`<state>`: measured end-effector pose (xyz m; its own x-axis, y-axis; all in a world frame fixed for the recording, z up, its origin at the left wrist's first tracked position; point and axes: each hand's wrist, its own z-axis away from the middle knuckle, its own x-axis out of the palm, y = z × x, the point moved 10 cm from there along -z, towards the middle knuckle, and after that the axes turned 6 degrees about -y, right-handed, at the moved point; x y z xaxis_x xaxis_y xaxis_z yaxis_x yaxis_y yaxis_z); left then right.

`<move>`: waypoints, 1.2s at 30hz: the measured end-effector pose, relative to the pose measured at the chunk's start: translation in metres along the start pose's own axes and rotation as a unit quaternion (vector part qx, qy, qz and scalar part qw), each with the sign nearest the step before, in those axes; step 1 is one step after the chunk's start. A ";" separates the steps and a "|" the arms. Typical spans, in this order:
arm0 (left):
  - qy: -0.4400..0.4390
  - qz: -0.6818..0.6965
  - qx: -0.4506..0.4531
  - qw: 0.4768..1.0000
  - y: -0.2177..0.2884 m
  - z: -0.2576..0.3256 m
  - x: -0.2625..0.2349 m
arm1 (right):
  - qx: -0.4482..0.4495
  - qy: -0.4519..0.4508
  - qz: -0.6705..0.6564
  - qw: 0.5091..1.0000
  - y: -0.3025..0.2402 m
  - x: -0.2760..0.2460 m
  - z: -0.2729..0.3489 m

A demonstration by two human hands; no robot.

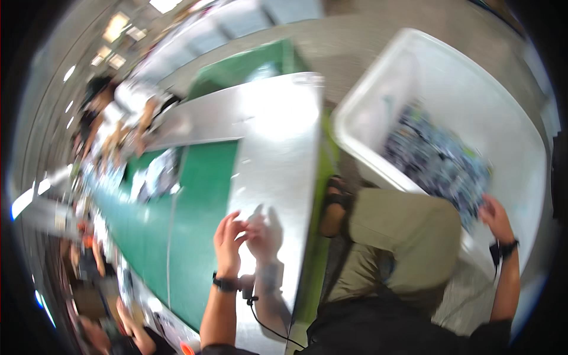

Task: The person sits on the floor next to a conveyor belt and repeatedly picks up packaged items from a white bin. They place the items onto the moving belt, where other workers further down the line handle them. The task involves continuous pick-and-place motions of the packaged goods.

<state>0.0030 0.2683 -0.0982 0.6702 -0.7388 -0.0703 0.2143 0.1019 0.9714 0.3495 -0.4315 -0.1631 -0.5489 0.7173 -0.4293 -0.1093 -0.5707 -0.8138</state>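
My left hand (231,239) hovers over the shiny metal edge plate (272,171) beside a green conveyor belt (204,195). Its fingers are bent loosely and apart, with nothing seen between them. Inside the large white bin (378,157) at the right lies a pile of small bagged items (435,157), bluish grey and blurred. At the near right side of this pile is my right hand (497,219), fingers loosely apart and no item visible in them; whether they touch the pile I cannot tell. Both wrists wear black bands.
More pale bagged goods (157,177) lie on the belt farther off. Several people work along its far end and left side. Behind the metal plate stands a green bin (242,68). My legs (405,234) are between the table and the white bin.
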 end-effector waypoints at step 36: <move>0.213 -0.089 0.097 0.968 -0.029 0.008 -0.064 | -0.078 0.046 0.079 0.993 -0.005 0.102 -0.035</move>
<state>-0.0518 0.3079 -0.1204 0.8765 -0.3867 -0.2869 0.2431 -0.1589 0.9569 0.3227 -0.3414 -0.2171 -0.4695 0.6619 -0.5844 0.1058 -0.6150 -0.7814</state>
